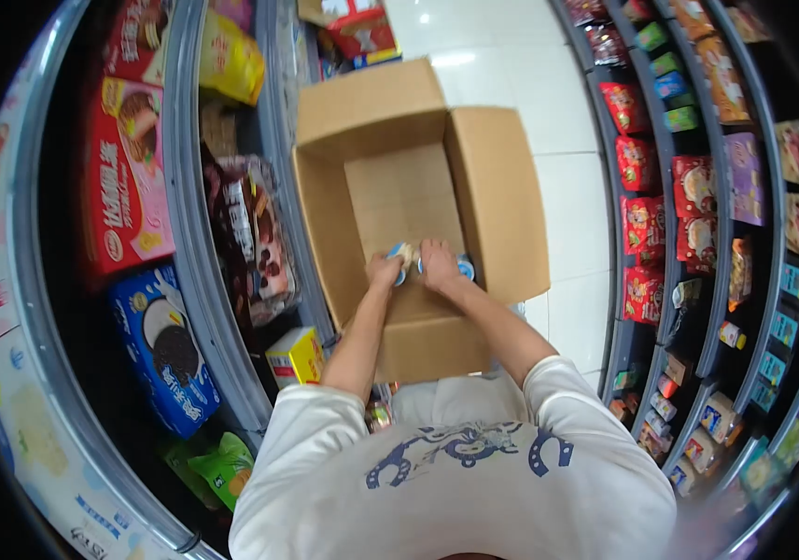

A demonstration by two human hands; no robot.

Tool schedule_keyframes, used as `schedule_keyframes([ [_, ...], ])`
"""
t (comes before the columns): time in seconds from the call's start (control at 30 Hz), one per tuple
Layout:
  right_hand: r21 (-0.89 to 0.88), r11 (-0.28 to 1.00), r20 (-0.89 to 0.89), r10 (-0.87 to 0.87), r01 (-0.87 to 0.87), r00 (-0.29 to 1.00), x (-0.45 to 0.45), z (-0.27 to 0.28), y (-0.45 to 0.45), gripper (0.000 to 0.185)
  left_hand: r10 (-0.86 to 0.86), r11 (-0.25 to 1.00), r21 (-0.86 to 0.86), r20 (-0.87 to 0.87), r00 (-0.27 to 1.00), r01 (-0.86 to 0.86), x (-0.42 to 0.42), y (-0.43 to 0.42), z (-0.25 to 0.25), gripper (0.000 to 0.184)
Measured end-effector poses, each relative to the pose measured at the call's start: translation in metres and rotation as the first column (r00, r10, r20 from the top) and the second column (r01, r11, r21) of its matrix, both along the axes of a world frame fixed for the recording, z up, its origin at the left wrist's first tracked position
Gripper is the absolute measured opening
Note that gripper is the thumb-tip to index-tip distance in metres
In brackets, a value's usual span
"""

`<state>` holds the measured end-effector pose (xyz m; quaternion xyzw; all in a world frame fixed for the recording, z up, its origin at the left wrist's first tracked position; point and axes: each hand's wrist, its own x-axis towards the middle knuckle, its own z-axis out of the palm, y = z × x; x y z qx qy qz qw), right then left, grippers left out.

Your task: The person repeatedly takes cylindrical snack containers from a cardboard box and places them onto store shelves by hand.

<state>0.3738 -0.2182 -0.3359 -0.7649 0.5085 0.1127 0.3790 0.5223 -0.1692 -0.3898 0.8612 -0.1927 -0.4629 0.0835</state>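
Observation:
Both of my hands reach down into an open cardboard box (407,191), at the end nearest my body. My left hand (385,270) is closed round a small blue-and-white container (402,265) with a pale top. Just beside it, my right hand (438,265) grips another small blue-and-white container (466,268), whose round blue edge shows past the fingers. The exact kind of these containers is too small to tell. My fingers partly cover both of them. The flaps of the box are folded outward.
Store shelves line both sides. On the left are a red-and-pink box (129,173), a blue cookie box (164,350) and a yellow box (295,357). Red snack bags (643,224) fill the right shelf. White floor tiles (575,215) run between box and right shelf.

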Motion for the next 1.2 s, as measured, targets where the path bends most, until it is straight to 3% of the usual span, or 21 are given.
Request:
schedule_keyframes([
  [0.1, -0.080, 0.992, 0.227, -0.079, 0.099, 0.971, -0.025, 0.037, -0.015, 0.067, 0.132, 0.975, -0.183, 0.029, 0.991, -0.124, -0.006, 0.002, 0.038, 0.057],
  [0.17, -0.110, 0.983, 0.332, -0.101, 0.145, 0.938, -0.043, 0.056, -0.024, 0.066, 0.095, 0.958, -0.282, 0.151, 0.984, -0.049, -0.005, 0.010, 0.032, 0.060],
  [0.23, -0.090, 0.970, 0.478, -0.158, 0.228, 0.864, -0.065, 0.076, -0.029, 0.065, 0.123, 0.930, -0.365, 0.226, 0.966, -0.033, -0.023, 0.010, 0.079, 0.058],
  [0.37, -0.126, 0.967, 0.570, -0.110, 0.220, 0.814, -0.115, 0.126, -0.029, 0.065, 0.248, 0.815, -0.579, 0.286, 0.926, -0.039, -0.072, 0.022, 0.163, 0.054],
  [0.4, -0.156, 0.965, 0.595, -0.080, 0.213, 0.799, -0.128, 0.143, -0.032, 0.064, 0.246, 0.773, -0.633, 0.353, 0.903, 0.037, -0.088, 0.025, 0.184, 0.052],
  [0.47, -0.183, 0.959, 0.653, -0.046, 0.217, 0.756, -0.156, 0.166, -0.036, 0.063, 0.284, 0.784, -0.620, 0.345, 0.894, -0.010, -0.128, 0.028, 0.228, 0.054],
  [0.53, -0.168, 0.961, 0.724, -0.030, 0.218, 0.690, -0.175, 0.185, -0.033, 0.063, 0.328, 0.744, -0.668, 0.341, 0.881, -0.018, -0.153, 0.039, 0.236, 0.054],
  [0.7, 0.081, 0.986, 0.810, -0.151, 0.147, 0.567, -0.204, 0.220, -0.024, 0.072, 0.368, 0.671, -0.734, 0.454, 0.811, 0.106, -0.205, 0.061, 0.286, 0.055],
  [0.83, 0.180, 0.981, 0.869, -0.193, 0.072, 0.456, -0.208, 0.222, -0.001, 0.076, 0.469, 0.599, -0.800, 0.389, 0.793, 0.038, -0.235, 0.083, 0.317, 0.056],
  [0.93, 0.368, 0.930, 0.870, -0.337, -0.020, 0.361, -0.206, 0.218, 0.025, 0.068, 0.560, 0.445, -0.893, 0.215, 0.800, -0.071, -0.254, 0.110, 0.316, 0.057],
  [1.03, 0.464, 0.873, 0.846, -0.384, -0.153, 0.371, -0.201, 0.210, 0.051, 0.058, 0.616, 0.394, -0.916, 0.205, 0.761, -0.072, -0.282, 0.147, 0.321, 0.060],
  [1.13, 0.620, 0.722, 0.763, -0.466, -0.306, 0.448, -0.208, 0.217, 0.083, 0.050, 0.673, 0.336, -0.937, 0.172, 0.720, -0.090, -0.308, 0.193, 0.325, 0.061],
  [1.2, 0.582, 0.722, 0.780, -0.365, -0.374, 0.509, -0.215, 0.212, 0.105, 0.049, 0.716, 0.248, -0.958, 0.081, 0.694, -0.144, -0.327, 0.226, 0.323, 0.060],
])
